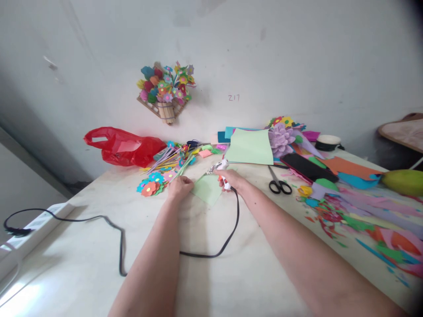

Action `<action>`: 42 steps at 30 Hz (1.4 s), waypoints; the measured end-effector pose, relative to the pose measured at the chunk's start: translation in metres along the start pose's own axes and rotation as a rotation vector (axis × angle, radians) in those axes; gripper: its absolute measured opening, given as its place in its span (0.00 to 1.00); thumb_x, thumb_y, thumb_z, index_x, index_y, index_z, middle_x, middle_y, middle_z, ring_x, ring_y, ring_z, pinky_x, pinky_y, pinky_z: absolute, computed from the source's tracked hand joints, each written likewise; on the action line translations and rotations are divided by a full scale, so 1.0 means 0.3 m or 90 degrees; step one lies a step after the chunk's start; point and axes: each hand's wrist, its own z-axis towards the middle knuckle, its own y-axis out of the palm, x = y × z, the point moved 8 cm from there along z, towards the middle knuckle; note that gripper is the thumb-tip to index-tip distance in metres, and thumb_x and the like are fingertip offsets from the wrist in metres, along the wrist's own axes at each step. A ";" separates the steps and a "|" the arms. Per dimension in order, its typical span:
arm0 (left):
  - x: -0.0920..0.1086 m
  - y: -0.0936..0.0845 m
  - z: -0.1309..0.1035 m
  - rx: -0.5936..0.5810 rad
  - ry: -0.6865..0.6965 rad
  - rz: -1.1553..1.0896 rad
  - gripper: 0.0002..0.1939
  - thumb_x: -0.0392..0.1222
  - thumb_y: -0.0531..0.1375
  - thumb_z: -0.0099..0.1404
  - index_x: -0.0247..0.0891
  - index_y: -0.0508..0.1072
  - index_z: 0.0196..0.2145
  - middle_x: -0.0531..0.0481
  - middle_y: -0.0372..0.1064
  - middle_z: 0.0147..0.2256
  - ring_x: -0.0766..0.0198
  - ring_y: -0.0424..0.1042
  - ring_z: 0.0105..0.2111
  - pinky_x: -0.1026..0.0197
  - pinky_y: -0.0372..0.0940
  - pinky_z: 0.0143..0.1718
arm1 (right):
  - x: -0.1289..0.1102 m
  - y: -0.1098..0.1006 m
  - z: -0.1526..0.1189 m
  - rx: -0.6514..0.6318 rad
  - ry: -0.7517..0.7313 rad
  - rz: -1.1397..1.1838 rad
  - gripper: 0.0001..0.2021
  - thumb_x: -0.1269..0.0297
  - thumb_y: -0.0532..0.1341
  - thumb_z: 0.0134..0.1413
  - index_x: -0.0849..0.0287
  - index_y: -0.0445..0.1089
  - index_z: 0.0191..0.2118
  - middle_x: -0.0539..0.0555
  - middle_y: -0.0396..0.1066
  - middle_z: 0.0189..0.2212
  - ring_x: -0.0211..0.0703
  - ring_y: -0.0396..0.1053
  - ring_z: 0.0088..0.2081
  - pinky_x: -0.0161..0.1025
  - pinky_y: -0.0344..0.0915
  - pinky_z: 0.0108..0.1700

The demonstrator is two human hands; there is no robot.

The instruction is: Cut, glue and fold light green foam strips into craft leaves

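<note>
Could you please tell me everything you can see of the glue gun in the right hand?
The glue gun is white, apparently plastic, with an orange part. The right hand grips its handle. Its greyish nozzle end points left above the light green square, contact unclear. A black cord leaves the handle's base and curves left over the tabletop.

On my feed I count one glue gun (226, 182) in the right hand (233, 179), one pale green square (208, 190) between that and the left hand (180, 188), one pair of scissors (280, 187) right of the right hand, and one red bag (129, 149) and one power strip (41, 231) left of the left hand.
</note>
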 end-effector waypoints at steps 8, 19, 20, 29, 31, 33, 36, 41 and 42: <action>-0.002 0.003 0.006 0.015 0.011 -0.007 0.10 0.44 0.57 0.46 0.42 0.74 0.28 0.52 0.72 0.29 0.62 0.69 0.34 0.65 0.60 0.34 | 0.008 0.015 -0.006 -0.029 0.019 -0.004 0.16 0.53 0.57 0.47 0.62 0.61 0.22 0.48 0.62 0.12 0.33 0.60 0.12 0.29 0.51 0.11; 0.053 -0.009 -0.019 0.028 0.035 0.005 0.09 0.43 0.57 0.48 0.42 0.75 0.28 0.51 0.73 0.32 0.59 0.67 0.39 0.61 0.58 0.41 | 0.001 0.023 -0.025 -0.028 0.035 0.002 0.15 0.53 0.57 0.47 0.62 0.63 0.25 0.47 0.62 0.11 0.32 0.59 0.12 0.28 0.50 0.12; 0.051 -0.012 -0.018 0.032 0.037 0.013 0.09 0.43 0.57 0.48 0.43 0.75 0.28 0.51 0.72 0.33 0.58 0.67 0.40 0.59 0.57 0.43 | 0.001 0.023 -0.023 -0.028 0.033 0.002 0.15 0.54 0.57 0.47 0.62 0.63 0.25 0.48 0.62 0.11 0.32 0.59 0.12 0.28 0.50 0.12; 0.019 -0.018 -0.010 -0.007 0.043 0.101 0.08 0.41 0.56 0.46 0.45 0.74 0.25 0.50 0.70 0.38 0.51 0.60 0.46 0.49 0.50 0.47 | 0.008 0.024 -0.008 -0.041 0.009 -0.004 0.16 0.54 0.56 0.47 0.62 0.61 0.21 0.48 0.61 0.12 0.33 0.60 0.12 0.28 0.50 0.11; 0.014 -0.019 -0.011 -0.008 0.042 0.095 0.08 0.42 0.56 0.46 0.45 0.74 0.25 0.50 0.70 0.38 0.51 0.61 0.45 0.48 0.50 0.47 | 0.007 0.023 -0.007 -0.042 0.003 0.001 0.16 0.54 0.56 0.47 0.63 0.62 0.21 0.48 0.61 0.12 0.33 0.61 0.12 0.28 0.51 0.11; 0.009 -0.020 -0.012 -0.008 0.037 0.079 0.08 0.43 0.56 0.46 0.45 0.74 0.25 0.51 0.70 0.37 0.52 0.61 0.45 0.48 0.49 0.48 | 0.005 0.019 -0.006 -0.036 0.001 0.008 0.15 0.54 0.56 0.46 0.63 0.62 0.22 0.48 0.62 0.13 0.34 0.61 0.12 0.29 0.51 0.11; 0.003 -0.024 -0.016 -0.013 0.026 0.054 0.08 0.44 0.56 0.46 0.44 0.74 0.25 0.51 0.71 0.36 0.52 0.62 0.45 0.48 0.48 0.49 | 0.004 0.009 -0.002 -0.023 0.000 0.022 0.14 0.55 0.57 0.46 0.63 0.63 0.25 0.49 0.62 0.13 0.35 0.61 0.12 0.29 0.51 0.10; -0.003 -0.028 -0.017 -0.015 0.011 0.032 0.09 0.44 0.57 0.46 0.42 0.74 0.26 0.50 0.72 0.33 0.52 0.63 0.45 0.48 0.49 0.49 | 0.006 0.003 0.001 -0.008 0.012 0.023 0.15 0.54 0.57 0.46 0.64 0.63 0.25 0.49 0.62 0.13 0.35 0.61 0.12 0.29 0.51 0.10; -0.003 -0.028 -0.016 -0.015 0.010 0.029 0.09 0.44 0.57 0.46 0.42 0.74 0.26 0.51 0.72 0.32 0.52 0.63 0.45 0.49 0.49 0.48 | 0.005 0.004 0.000 -0.008 0.012 0.021 0.15 0.54 0.57 0.46 0.64 0.63 0.25 0.49 0.62 0.13 0.35 0.61 0.12 0.29 0.51 0.10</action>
